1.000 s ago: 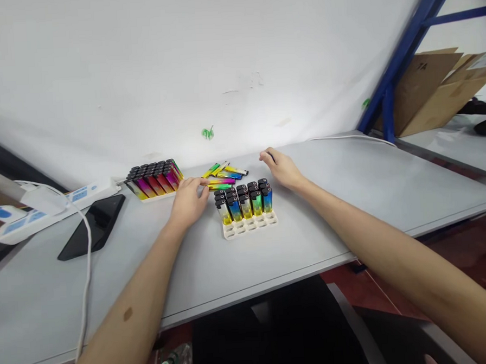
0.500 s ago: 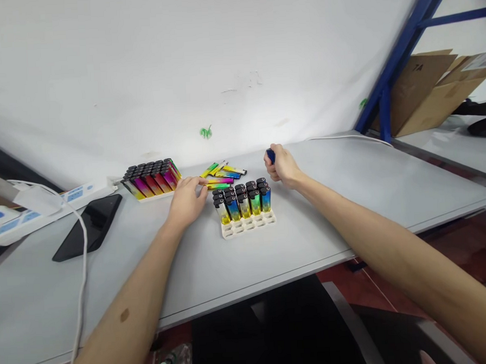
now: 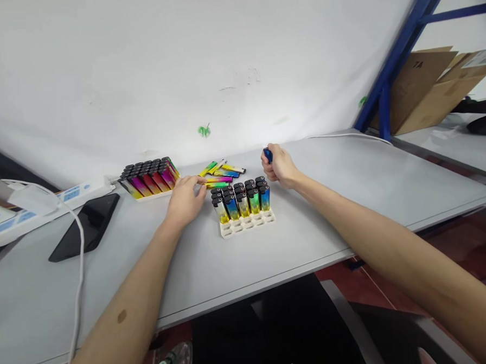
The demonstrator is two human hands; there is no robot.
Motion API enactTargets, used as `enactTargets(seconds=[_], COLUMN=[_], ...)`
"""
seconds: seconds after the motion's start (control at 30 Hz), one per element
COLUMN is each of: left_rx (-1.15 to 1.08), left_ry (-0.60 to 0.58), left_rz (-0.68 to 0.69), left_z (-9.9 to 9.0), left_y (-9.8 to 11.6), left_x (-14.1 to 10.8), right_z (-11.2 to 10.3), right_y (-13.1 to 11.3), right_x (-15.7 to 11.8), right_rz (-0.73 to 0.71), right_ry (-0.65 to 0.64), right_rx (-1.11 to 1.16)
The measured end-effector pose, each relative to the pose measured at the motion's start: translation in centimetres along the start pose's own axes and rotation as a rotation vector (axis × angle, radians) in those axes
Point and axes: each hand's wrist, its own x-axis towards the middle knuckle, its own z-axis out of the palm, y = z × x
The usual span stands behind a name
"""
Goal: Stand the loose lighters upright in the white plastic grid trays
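Observation:
My right hand [image 3: 280, 165] is closed around a blue lighter [image 3: 268, 155], raised near the wall side of the table; most of the lighter is hidden by the fingers. My left hand [image 3: 187, 198] rests on the table, its fingertips at the left end of a loose pile of colourful lighters [image 3: 222, 179]; the fingers are apart. Between the hands stands a white tray [image 3: 249, 224] with upright black-topped lighters [image 3: 243, 203] in its back rows, the front slots bare. Left of my left hand, a second tray [image 3: 156, 196] is packed with red, purple and yellow lighters [image 3: 149, 179].
A black phone [image 3: 86, 228] lies at the left beside a white power strip [image 3: 49, 209] and a white cable [image 3: 82, 266]. Behind the table is the wall. Cardboard boxes [image 3: 429, 93] and a blue metal frame [image 3: 385, 106] are at the right. A plastic bottle [image 3: 177, 362] is below the table.
The lighter in my right hand is turned slightly, and more of its blue side shows. My left hand has hardly moved. The whole view has shifted a little.

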Motion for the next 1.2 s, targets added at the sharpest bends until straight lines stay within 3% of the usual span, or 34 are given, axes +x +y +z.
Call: enactTargets(seconds=[0.33,0.47,0.57,0.7,0.87,0.97,1.07,1.2], left_rx=[-0.017,-0.022,-0.022,-0.032,-0.050,-0.054,-0.059,-0.064], left_ry=[0.003,-0.004,-0.003,-0.004,-0.006,-0.016,-0.045,-0.043], left_rz=[-0.009,-0.005,-0.008,-0.005,-0.002,0.002,-0.009,-0.020], left_z=[-0.1,0.0,0.0,0.0,0.1,-0.1,-0.3,-0.4], left_y=[0.2,0.1,0.0,0.1,0.2,0.3,0.6,0.8], left_x=[0.0,0.0,0.0,0.0,0.0,0.0,0.0,-0.1], right_z=[-0.1,-0.5,-1.0,-0.6,2.5,4.6,6.1,7.0], right_y=[0.7,0.7,-0.9,-5.0,-8.6,-7.5,-4.9,-2.2], right_x=[0.0,0.3,-0.3,-4.0,-10.2,-12.0,-12.2,-11.8], right_rz=[0.029,-0.089,-0.240,-0.528,-0.573,-0.538,-0.594,-0.681], right_ry=[0.030,0.069,0.078,0.129,-0.018,-0.177,-0.289,-0.315], right_rx=[-0.020,-0.136,-0.313,-0.463,-0.412,-0.508,-0.715,-1.022])
